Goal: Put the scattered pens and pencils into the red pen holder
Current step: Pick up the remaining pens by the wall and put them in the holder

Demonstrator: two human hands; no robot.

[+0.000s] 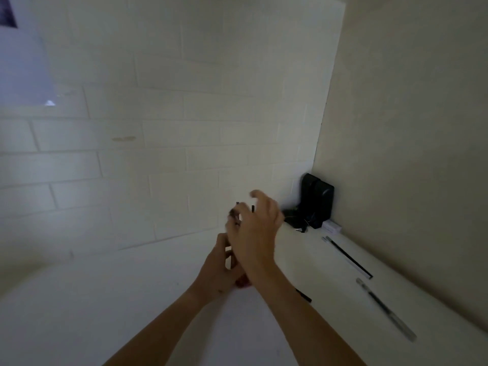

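My left hand (219,268) is wrapped around the red pen holder (241,283), of which only a small red patch shows beneath my wrists. My right hand (253,228) hovers blurred over the holder's top, forefinger raised and the other fingers curled near some dark pen ends (237,204). Whether it grips one is unclear. On the white table to the right lie a black pen (347,257) and a clear pen (385,309). Another black pen (305,296) pokes out from under my right forearm.
A black device (315,200) with cables stands in the far right corner, with a small white box (332,226) beside it. A brick-pattern wall rises behind the white table (132,299), and a plain wall runs along its right side.
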